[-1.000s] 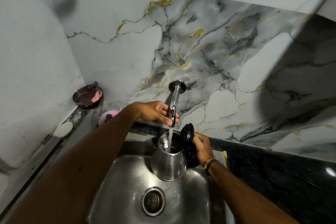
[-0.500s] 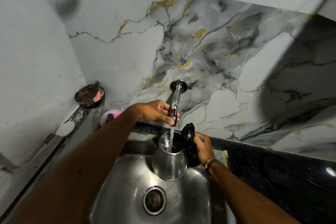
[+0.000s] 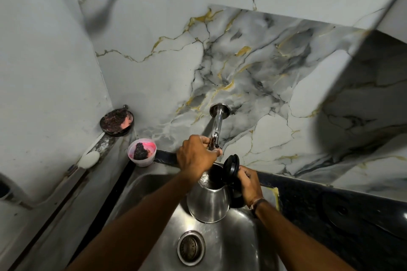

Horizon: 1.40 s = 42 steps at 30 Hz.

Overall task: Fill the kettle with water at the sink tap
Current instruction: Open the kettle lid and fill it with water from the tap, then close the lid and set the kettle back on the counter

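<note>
Below the centre of the frame, the steel kettle (image 3: 208, 202) hangs over the sink (image 3: 237, 248), its black lid (image 3: 230, 167) flipped up. Right hand (image 3: 250, 185) is wrapped around the kettle's handle. Left hand (image 3: 196, 157) pinches the tap (image 3: 217, 130) just above the opening; whether water runs is hard to tell. At middle left, a pink cup (image 3: 142, 152) sits beside the basin.

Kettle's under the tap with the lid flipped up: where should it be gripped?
By the black handle on the kettle's right side, coming from the right, as the right hand does. The steel body is smooth, and the raised lid crowds the open mouth.
</note>
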Each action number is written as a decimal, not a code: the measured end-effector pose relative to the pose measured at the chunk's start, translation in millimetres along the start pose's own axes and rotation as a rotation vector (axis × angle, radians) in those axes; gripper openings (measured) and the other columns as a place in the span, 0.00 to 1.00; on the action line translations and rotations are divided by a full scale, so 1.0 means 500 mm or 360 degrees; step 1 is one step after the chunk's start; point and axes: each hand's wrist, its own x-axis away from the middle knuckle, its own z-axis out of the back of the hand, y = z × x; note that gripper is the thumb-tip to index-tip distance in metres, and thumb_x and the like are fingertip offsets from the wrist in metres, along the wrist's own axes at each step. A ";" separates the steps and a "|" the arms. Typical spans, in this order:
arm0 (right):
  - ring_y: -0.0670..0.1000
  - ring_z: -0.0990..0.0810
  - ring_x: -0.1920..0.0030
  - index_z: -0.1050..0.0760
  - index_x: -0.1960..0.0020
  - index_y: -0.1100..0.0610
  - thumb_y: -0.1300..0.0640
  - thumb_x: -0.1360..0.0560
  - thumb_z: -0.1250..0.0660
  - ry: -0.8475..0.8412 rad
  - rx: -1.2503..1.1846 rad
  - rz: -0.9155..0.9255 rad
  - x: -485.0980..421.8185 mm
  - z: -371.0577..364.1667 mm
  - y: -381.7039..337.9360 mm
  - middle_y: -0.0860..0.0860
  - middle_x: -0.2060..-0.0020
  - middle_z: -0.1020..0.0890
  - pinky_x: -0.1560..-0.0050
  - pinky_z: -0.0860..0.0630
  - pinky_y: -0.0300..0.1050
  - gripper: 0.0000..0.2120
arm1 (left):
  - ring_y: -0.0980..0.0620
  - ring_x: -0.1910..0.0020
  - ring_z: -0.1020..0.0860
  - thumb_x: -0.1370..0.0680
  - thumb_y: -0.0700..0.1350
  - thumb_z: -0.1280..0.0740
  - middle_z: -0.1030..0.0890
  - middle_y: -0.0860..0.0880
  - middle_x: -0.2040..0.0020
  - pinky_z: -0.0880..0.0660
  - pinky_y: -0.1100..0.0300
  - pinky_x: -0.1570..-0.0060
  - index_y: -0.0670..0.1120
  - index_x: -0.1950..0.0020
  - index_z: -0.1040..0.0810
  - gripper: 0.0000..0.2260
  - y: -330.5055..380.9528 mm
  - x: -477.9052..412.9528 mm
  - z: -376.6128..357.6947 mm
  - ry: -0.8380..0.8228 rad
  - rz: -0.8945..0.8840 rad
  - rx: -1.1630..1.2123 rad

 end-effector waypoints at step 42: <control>0.59 0.16 0.45 0.20 0.45 0.50 0.22 0.44 0.33 -0.0032 0.0956 -0.0382 0.142 0.361 -0.215 0.51 0.47 0.14 0.45 0.21 0.55 0.40 | 0.56 0.44 0.20 0.55 0.62 0.12 0.21 0.62 0.43 0.20 0.58 0.46 0.63 0.39 0.33 0.49 0.064 0.359 -0.254 -0.0067 -0.0155 0.0390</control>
